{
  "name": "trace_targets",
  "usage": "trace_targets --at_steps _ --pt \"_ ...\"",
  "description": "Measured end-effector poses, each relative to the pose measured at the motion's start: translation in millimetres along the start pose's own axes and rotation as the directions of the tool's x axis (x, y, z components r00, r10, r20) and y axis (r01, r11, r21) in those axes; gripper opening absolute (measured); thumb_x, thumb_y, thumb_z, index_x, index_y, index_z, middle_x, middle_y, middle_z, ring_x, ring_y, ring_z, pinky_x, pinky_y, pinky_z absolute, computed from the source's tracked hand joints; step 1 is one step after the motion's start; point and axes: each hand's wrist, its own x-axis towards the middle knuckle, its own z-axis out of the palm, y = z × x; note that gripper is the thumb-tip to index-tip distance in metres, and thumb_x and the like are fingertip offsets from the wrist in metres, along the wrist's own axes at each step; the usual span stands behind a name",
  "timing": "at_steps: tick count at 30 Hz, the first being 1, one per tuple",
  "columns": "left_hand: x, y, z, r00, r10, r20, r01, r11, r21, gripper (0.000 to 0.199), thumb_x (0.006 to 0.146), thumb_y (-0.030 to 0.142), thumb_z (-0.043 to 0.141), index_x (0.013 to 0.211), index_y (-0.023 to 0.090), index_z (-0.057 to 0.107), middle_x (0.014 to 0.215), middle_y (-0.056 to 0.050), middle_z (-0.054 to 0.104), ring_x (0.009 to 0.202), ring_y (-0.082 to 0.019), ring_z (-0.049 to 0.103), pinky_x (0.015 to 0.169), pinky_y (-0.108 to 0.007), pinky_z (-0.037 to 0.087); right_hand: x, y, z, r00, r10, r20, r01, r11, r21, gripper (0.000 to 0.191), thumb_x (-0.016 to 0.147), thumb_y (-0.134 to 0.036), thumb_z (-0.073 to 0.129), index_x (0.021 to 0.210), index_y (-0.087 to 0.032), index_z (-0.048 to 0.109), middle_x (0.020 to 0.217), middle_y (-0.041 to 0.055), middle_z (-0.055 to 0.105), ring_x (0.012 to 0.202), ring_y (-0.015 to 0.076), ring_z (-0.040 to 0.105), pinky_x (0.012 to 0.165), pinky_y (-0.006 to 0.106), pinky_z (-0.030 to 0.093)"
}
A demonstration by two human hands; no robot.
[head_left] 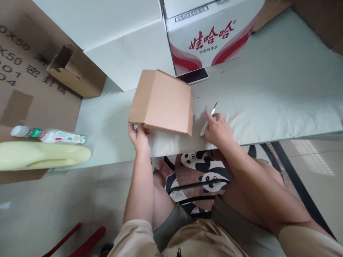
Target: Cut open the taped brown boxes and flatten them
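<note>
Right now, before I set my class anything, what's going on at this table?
A person is at a cloth-covered table, busy with a plain brown cardboard box. The left hand grips the box at its near left corner. The right hand, beside the box, holds a white-handled knife with the blade out, pointing away from the person and apart from the cardboard. Behind the box, a phone lies by a white carton with red lettering.

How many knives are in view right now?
1: a knife in the right hand, beside the brown box, its blade pointing away from the person. Any hidden from view can't be counted.
</note>
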Motion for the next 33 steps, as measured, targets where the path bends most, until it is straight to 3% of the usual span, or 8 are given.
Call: trace_targets --at_steps 2,5,7,10,13,19,24,33 --pt "0 -2 -3.0 0.993 -0.103 0.06 0.105 0.994 -0.017 0.04 0.071 0.045 0.073 0.094 0.023 0.048 0.057 0.009 0.053 0.045 -0.009 0.056 0.041 -0.018 0.032 -1 1 1 0.997 -0.007 -0.072 0.009 1.0 0.028 0.064 0.089 -0.021 0.047 0.153 -0.02 0.051 0.151 0.0242 0.05 0.128 0.0452 0.052 0.096 0.06 0.048" --pt "-1 -4 -7.2 0.921 -0.317 0.225 0.318 0.948 0.033 0.034 0.07 0.041 0.071 0.091 0.023 0.051 0.053 0.008 0.055 0.041 -0.01 0.057 0.039 -0.018 0.032 -1 1 5 0.99 -0.094 -0.102 0.102 0.991 0.082 0.055 0.088 -0.028 0.051 0.141 -0.025 0.064 0.151 0.0172 0.054 0.141 0.0473 0.04 0.105 0.069 0.041" --pt "-2 -6 -8.7 0.906 -0.357 0.228 0.346 0.934 0.09 0.035 0.068 0.036 0.072 0.095 0.022 0.054 0.056 0.006 0.059 0.043 -0.011 0.058 0.041 -0.019 0.036 0 1 10 0.983 -0.16 -0.095 0.172 0.975 0.139 0.057 0.087 -0.033 0.052 0.143 -0.023 0.062 0.151 0.0151 0.056 0.146 0.0458 0.036 0.11 0.069 0.039" --pt "-3 -7 -8.5 0.981 -0.161 0.105 0.148 0.981 0.125 0.053 0.063 0.025 0.078 0.111 0.024 0.058 0.086 0.0 0.073 0.069 -0.013 0.07 0.057 -0.021 0.051 5 4 16 0.957 -0.26 -0.129 0.285 0.925 0.253 0.07 0.086 -0.043 0.052 0.15 -0.014 0.05 0.154 0.0178 0.052 0.148 0.0425 0.036 0.116 0.065 0.038" --pt "-3 -6 -6.3 0.995 0.021 0.096 -0.03 0.995 0.093 0.04 0.069 0.033 0.079 0.106 0.022 0.067 0.11 -0.006 0.075 0.101 -0.018 0.071 0.085 -0.027 0.057 9 6 15 0.9 -0.371 -0.227 0.431 0.83 0.353 0.078 0.087 -0.053 0.05 0.15 -0.007 0.045 0.153 0.0217 0.053 0.146 0.0378 0.043 0.123 0.059 0.033" --pt "-1 -5 -1.1 0.993 0.006 0.12 0.013 0.989 -0.15 0.042 0.066 0.055 0.08 0.089 0.022 0.069 0.095 -0.004 0.074 0.095 -0.02 0.07 0.084 -0.03 0.056 4 0 0 0.839 -0.465 -0.282 0.541 0.659 0.523 0.082 0.089 -0.063 0.049 0.155 -0.016 0.035 0.16 0.0194 0.046 0.149 0.0317 0.043 0.125 0.054 0.033" --pt "0 -10 -1.0 0.978 0.031 0.206 -0.005 0.992 -0.129 0.052 0.067 0.066 0.077 0.096 0.024 0.071 0.11 -0.007 0.075 0.11 -0.025 0.069 0.095 -0.035 0.056 -2 -8 6 0.835 -0.469 -0.288 0.551 0.7 0.455 0.082 0.082 -0.073 0.057 0.143 -0.018 0.049 0.143 0.0189 0.061 0.141 0.0367 0.051 0.125 0.062 0.026" --pt "4 -26 -8.7 0.966 0.126 0.227 -0.115 0.991 -0.061 0.057 0.081 0.073 0.06 0.109 0.024 0.071 0.115 -0.008 0.074 0.122 -0.025 0.066 0.108 -0.036 0.05 -5 -15 9 0.863 -0.444 -0.241 0.499 0.673 0.546 0.057 0.083 -0.065 0.064 0.123 -0.025 0.063 0.13 0.0154 0.068 0.129 0.0364 0.059 0.106 0.057 0.048"
